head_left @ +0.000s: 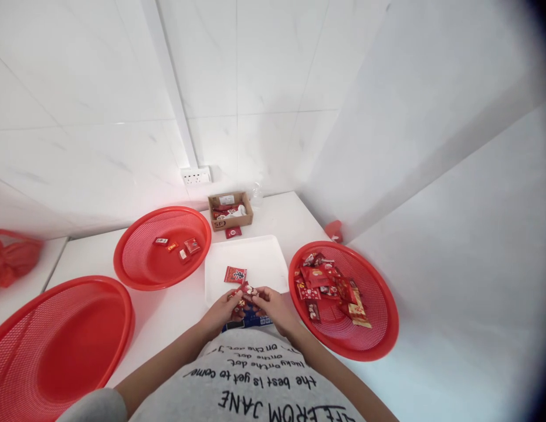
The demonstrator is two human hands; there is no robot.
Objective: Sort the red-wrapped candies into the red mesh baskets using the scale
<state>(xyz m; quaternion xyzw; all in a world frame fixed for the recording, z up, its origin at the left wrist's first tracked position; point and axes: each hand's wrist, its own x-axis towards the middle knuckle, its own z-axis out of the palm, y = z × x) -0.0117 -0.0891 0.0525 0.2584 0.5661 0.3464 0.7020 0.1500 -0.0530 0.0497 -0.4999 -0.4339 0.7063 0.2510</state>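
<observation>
My left hand (222, 312) and my right hand (271, 305) meet over the near edge of a white tray (264, 258). Between them they hold small red candy packets (247, 291), fingers closed round the wrappers. Just beyond my fingers, a red packet with dark lettering (235, 274) lies flat on the tray. Under my hands a blue printed item (255, 318) shows in part. To the right, a red basket (382, 346) holds many red and gold packets (328, 281).
At the back left, a red basket (143, 281) contains several packets. Another red basket (118, 351) stands at the near left. A cardboard box (232, 222) of packets sits behind the tray, with one packet (233, 232) before it. A red bag (13, 258) lies far left.
</observation>
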